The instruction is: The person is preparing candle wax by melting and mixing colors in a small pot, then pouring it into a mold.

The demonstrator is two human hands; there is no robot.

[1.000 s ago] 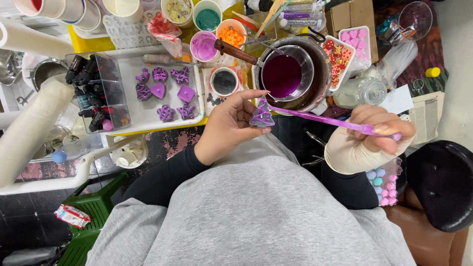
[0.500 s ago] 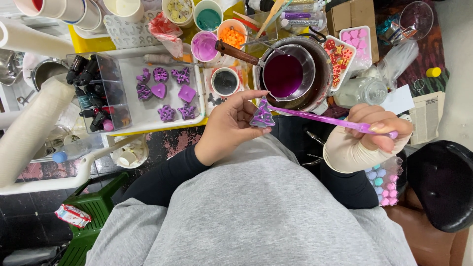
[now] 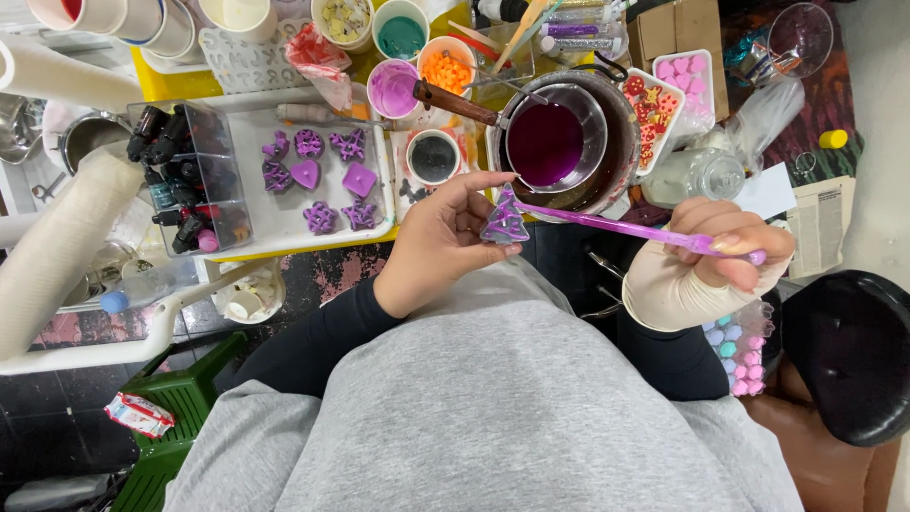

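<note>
My left hand (image 3: 436,242) pinches a small purple tree-shaped wax piece (image 3: 504,221) between thumb and fingers, just in front of my chest. My right hand (image 3: 725,248), its wrist wrapped in a beige bandage, holds a long thin purple stick (image 3: 616,224) whose tip touches the tree piece. Behind them stands a metal pot of dark purple liquid (image 3: 544,142) with a wooden handle, set inside a larger pan. Left of the pot, a white tray (image 3: 284,218) carries several purple moulded shapes (image 3: 320,175).
Cups of coloured material (image 3: 400,38) line the back edge. A clear box of dark small bottles (image 3: 185,180) sits left of the tray. A tray of pink and red pieces (image 3: 678,90) and a glass jar (image 3: 697,175) lie right of the pot. A black stool (image 3: 848,356) stands at right.
Both hands hold nearly still; the stick tip stays against the tree piece, with only a slight shift of the right hand.
</note>
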